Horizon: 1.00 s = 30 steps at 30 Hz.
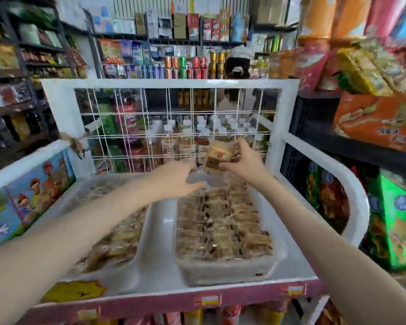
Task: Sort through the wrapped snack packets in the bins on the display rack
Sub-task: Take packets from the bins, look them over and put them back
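Two clear plastic bins stand side by side on the white display rack (159, 242). The right bin (225, 270) is packed with rows of brown wrapped snack packets (223, 224). The left bin (108, 277) holds similar packets, partly hidden by my left arm. My right hand (244, 161) pinches one wrapped packet (217, 158), held up above the far end of the right bin. My left hand (177, 178) reaches over the far end between the bins with fingers spread, close to the packet; it is blurred and I see nothing in it.
A white wire grid (174, 124) closes the back of the rack, with bottles and packets behind it. Rounded white side rails (338, 174) flank the rack. Shelves of snack bags and boxes crowd both sides. A pink front edge with price labels (209, 300) runs below.
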Each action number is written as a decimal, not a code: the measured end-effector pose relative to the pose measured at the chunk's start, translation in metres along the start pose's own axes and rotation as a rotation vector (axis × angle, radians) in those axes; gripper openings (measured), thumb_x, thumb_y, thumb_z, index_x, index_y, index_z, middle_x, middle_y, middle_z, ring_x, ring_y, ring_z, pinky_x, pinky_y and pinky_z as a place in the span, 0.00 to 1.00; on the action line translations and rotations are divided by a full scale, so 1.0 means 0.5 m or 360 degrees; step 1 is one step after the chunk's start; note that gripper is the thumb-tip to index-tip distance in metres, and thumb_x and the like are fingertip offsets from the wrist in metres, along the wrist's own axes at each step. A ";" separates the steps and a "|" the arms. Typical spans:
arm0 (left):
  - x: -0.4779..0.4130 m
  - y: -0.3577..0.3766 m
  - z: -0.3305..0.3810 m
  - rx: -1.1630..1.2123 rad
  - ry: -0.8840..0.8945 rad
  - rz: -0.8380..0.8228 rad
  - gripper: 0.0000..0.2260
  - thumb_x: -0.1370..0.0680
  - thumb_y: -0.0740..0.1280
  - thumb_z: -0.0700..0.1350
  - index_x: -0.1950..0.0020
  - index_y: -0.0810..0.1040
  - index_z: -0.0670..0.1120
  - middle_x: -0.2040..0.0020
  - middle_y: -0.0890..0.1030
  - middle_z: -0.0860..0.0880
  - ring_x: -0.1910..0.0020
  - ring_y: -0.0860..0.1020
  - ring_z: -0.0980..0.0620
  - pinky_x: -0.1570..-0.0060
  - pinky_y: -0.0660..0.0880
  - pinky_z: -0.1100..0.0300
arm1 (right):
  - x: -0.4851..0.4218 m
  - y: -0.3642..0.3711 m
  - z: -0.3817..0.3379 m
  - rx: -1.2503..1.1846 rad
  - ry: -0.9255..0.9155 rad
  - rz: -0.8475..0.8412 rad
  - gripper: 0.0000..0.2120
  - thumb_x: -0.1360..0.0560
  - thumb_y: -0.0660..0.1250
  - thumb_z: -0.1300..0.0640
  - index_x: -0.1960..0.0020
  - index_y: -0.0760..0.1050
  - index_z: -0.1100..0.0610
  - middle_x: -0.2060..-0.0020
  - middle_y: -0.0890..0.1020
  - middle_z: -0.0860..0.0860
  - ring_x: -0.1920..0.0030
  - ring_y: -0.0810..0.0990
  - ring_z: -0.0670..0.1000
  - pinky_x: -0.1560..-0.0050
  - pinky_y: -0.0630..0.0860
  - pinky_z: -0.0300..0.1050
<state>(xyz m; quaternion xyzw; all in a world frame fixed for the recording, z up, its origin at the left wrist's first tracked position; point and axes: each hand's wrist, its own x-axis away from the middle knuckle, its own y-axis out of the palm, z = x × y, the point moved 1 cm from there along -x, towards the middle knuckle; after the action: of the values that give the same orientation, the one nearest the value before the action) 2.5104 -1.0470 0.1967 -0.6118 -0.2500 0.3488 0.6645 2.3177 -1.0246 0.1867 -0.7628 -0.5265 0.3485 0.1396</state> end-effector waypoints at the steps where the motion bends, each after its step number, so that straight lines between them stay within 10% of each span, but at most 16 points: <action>1: -0.026 0.023 -0.008 -0.0055 0.0050 -0.0101 0.28 0.22 0.60 0.62 0.29 0.67 0.44 0.41 0.78 0.45 0.48 0.78 0.49 0.50 0.76 0.58 | -0.023 0.017 0.014 0.0010 0.0004 -0.0024 0.21 0.29 0.74 0.59 0.45 0.65 0.52 0.52 0.74 0.48 0.53 0.74 0.49 0.66 0.68 0.34; 6: -0.106 0.110 -0.041 -0.0268 0.0166 -0.0458 0.41 0.25 0.53 0.71 0.22 0.55 0.45 0.24 0.63 0.44 0.26 0.63 0.43 0.25 0.55 0.47 | -0.094 0.085 0.075 0.0200 0.0089 -0.0223 0.18 0.27 0.71 0.63 0.43 0.68 0.53 0.47 0.77 0.52 0.52 0.73 0.47 0.62 0.67 0.28; 10: -0.124 0.136 -0.067 -0.0441 0.0106 -0.0668 0.43 0.26 0.48 0.73 0.20 0.46 0.48 0.21 0.54 0.48 0.22 0.54 0.45 0.25 0.40 0.45 | -0.113 0.101 0.118 0.0556 0.0130 -0.0470 0.19 0.28 0.72 0.60 0.41 0.69 0.54 0.42 0.78 0.55 0.47 0.76 0.53 0.47 0.76 0.48; 19: -0.128 0.141 -0.073 -0.0547 0.0058 -0.0703 0.46 0.29 0.44 0.76 0.20 0.44 0.47 0.20 0.50 0.47 0.22 0.54 0.45 0.24 0.45 0.45 | -0.127 0.079 0.143 0.0850 0.0171 -0.0864 0.27 0.24 0.68 0.53 0.28 0.65 0.50 0.36 0.75 0.52 0.40 0.74 0.53 0.47 0.70 0.44; 25: -0.123 0.151 -0.079 -0.0528 0.0035 -0.0653 0.46 0.28 0.44 0.76 0.20 0.43 0.46 0.20 0.50 0.46 0.22 0.54 0.45 0.25 0.52 0.46 | -0.136 0.072 0.146 0.0816 0.0192 -0.0783 0.17 0.24 0.67 0.54 0.36 0.70 0.55 0.44 0.78 0.55 0.53 0.74 0.51 0.59 0.67 0.43; 30: -0.123 0.144 -0.071 -0.0508 0.0017 -0.0644 0.46 0.27 0.46 0.75 0.20 0.43 0.46 0.20 0.51 0.47 0.22 0.54 0.45 0.25 0.53 0.46 | -0.131 0.071 0.130 0.1077 0.0184 -0.0997 0.22 0.21 0.63 0.52 0.28 0.65 0.54 0.36 0.74 0.54 0.40 0.74 0.55 0.45 0.71 0.46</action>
<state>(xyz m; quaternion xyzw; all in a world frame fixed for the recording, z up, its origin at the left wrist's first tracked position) 2.4871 -1.1162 0.1268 -0.6484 -0.4156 0.1617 0.6170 2.2853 -1.1079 0.1445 -0.4968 -0.5795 0.3986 0.5084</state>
